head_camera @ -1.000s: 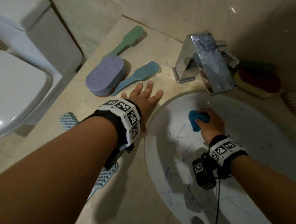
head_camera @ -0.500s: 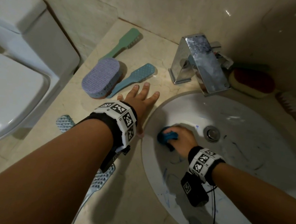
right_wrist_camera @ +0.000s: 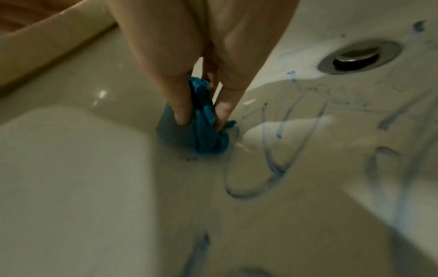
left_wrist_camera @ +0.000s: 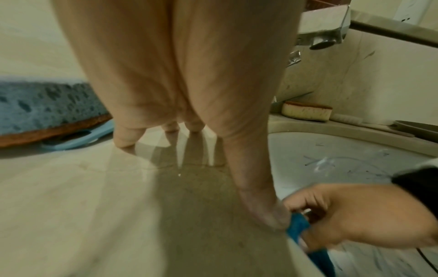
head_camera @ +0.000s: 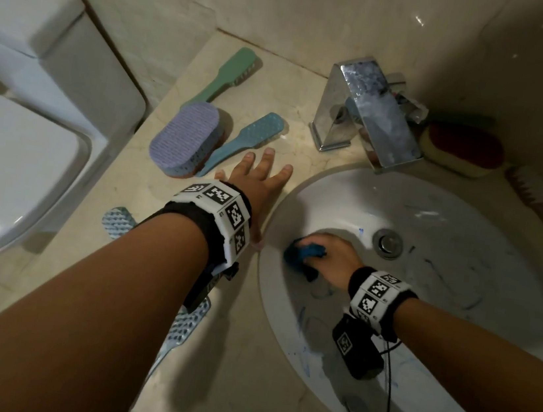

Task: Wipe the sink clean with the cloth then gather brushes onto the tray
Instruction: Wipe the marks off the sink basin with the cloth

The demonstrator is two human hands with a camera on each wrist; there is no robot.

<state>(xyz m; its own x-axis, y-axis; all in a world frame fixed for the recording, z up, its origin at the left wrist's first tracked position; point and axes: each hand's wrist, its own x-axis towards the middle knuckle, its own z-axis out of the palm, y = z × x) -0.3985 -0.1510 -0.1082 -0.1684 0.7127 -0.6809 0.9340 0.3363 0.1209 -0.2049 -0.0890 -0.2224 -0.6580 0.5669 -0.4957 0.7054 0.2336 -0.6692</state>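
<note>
Sink: right hand grips cloth, left hand flat.

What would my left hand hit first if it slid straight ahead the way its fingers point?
Probably the faucet base: the left hand lies flat on the counter, fingers pointing up and slightly right. Depth is uncertain.

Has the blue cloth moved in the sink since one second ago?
Yes. The blue cloth in the right hand has moved away from the faucet, toward the near left wall of the sink, now left of the drain.
</note>
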